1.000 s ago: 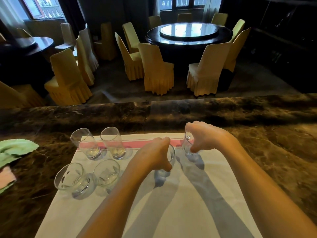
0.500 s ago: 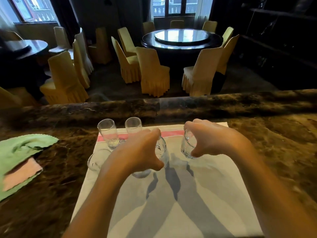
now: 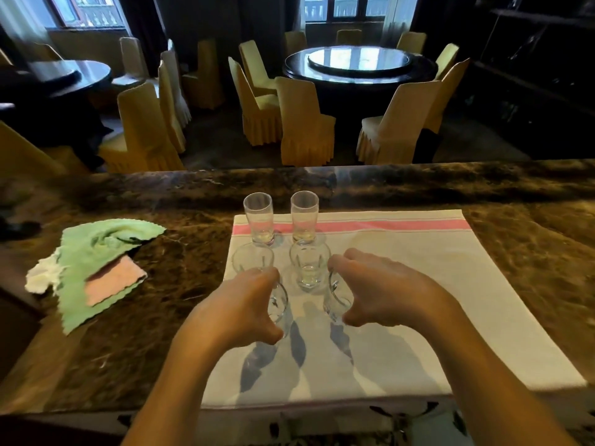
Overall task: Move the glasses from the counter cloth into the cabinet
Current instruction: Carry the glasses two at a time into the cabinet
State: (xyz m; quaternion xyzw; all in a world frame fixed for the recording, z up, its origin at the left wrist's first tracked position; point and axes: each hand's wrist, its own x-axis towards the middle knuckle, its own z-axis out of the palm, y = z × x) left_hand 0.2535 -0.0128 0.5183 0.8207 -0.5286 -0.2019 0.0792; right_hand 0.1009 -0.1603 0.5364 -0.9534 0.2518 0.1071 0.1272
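A white counter cloth (image 3: 402,284) with a pink stripe lies on the dark marble counter. My left hand (image 3: 238,310) is closed around a clear glass (image 3: 279,300), held above the cloth. In my right hand (image 3: 383,288) is a second clear glass (image 3: 335,294), also lifted off the cloth. Several more glasses stand on the cloth beyond my hands: two upright at the pink stripe (image 3: 259,220) (image 3: 304,218), and two nearer ones (image 3: 252,260) (image 3: 309,268). No cabinet is in view.
A green cloth (image 3: 96,252) with a pink one (image 3: 112,280) on it lies on the counter (image 3: 531,252) to the left. Beyond the counter are round dark tables (image 3: 357,66) ringed by yellow-covered chairs (image 3: 304,123).
Both hands have lifted their glasses off the cloth and drawn them toward me. The view has shifted, so the cloth and standing glasses sit further right and away.
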